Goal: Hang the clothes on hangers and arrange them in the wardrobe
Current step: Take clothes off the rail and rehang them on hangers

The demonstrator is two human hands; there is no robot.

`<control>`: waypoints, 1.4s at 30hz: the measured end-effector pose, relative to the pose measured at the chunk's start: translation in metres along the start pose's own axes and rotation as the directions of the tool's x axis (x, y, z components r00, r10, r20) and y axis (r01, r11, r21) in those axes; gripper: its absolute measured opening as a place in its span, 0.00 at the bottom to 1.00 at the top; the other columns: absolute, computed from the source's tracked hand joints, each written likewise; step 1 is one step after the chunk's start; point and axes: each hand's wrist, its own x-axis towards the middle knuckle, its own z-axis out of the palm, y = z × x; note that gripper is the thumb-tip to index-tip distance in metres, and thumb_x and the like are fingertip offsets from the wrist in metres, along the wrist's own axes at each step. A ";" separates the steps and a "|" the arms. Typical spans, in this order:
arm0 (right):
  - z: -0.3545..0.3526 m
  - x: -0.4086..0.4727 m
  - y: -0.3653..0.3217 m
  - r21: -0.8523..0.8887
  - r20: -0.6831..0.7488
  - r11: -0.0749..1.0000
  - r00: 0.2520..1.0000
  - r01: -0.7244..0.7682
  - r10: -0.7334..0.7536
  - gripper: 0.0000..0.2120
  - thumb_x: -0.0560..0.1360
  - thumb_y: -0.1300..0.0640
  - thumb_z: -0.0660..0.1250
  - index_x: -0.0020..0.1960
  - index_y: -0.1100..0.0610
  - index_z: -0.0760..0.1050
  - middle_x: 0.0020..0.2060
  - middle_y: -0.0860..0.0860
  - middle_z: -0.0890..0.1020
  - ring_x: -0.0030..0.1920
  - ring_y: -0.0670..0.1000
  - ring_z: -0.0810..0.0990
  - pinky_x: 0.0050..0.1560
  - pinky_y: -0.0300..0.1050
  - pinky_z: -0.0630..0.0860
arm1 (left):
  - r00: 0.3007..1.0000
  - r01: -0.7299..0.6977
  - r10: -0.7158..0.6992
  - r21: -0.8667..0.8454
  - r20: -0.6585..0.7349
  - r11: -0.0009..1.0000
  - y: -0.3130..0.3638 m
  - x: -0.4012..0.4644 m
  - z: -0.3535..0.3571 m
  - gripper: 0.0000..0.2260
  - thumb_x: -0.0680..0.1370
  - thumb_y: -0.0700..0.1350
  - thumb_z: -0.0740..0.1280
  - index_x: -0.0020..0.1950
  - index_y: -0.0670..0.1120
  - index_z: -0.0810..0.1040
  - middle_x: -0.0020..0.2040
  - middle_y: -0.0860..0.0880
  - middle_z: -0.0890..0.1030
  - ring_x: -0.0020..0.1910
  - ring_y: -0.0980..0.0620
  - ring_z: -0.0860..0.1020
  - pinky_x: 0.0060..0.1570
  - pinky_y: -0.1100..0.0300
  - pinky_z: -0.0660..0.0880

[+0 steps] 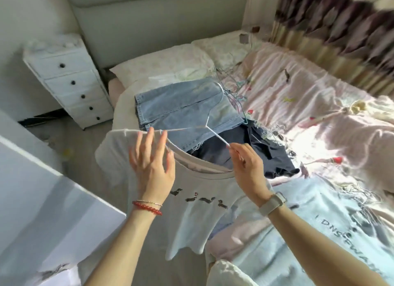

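A white T-shirt (191, 217) with small dark animal prints hangs in the air in front of me, over the bed's edge. A thin white wire hanger (210, 119) sticks out of its neck opening. My left hand (152, 164) holds the shirt's left shoulder, fingers spread and mostly straight, thumb behind the collar. My right hand (247, 168) pinches the hanger's right arm at the collar. Light blue jeans (185, 113) and a dark garment (255, 155) lie on the bed beyond.
A bed with a pink floral cover (309, 106) fills the right side. Loose wire hangers (236, 92) lie tangled beside the jeans. Another white shirt with lettering (319, 228) lies at lower right. A white drawer chest (70, 83) stands at left, and a white panel (42, 211) at lower left.
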 end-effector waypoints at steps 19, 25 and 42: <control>-0.053 0.144 0.371 -0.490 0.155 0.704 0.744 -0.514 0.650 0.24 0.77 0.61 0.58 0.72 0.60 0.58 0.67 0.62 0.67 0.66 0.62 0.66 0.66 0.55 0.64 | 0.492 0.012 -0.232 0.260 0.839 0.965 0.083 0.031 0.314 0.25 0.80 0.49 0.53 0.75 0.55 0.48 0.77 0.50 0.47 0.75 0.48 0.44 0.71 0.43 0.45; -0.028 0.124 0.349 -0.436 0.257 0.778 0.766 -0.453 0.590 0.22 0.78 0.60 0.56 0.71 0.60 0.61 0.70 0.57 0.65 0.71 0.56 0.60 0.72 0.52 0.55 | 0.572 -0.015 -0.243 0.307 0.783 0.952 0.077 0.043 0.311 0.23 0.80 0.48 0.54 0.74 0.52 0.55 0.76 0.49 0.51 0.75 0.50 0.49 0.70 0.45 0.47; 0.123 0.005 0.028 -0.020 0.793 0.958 0.588 0.286 -0.159 0.17 0.77 0.55 0.56 0.64 0.54 0.71 0.62 0.51 0.74 0.67 0.52 0.66 0.69 0.50 0.58 | 0.821 0.483 -0.571 0.502 0.026 0.718 -0.052 -0.089 0.005 0.13 0.72 0.41 0.60 0.53 0.42 0.80 0.52 0.45 0.82 0.53 0.45 0.79 0.58 0.44 0.68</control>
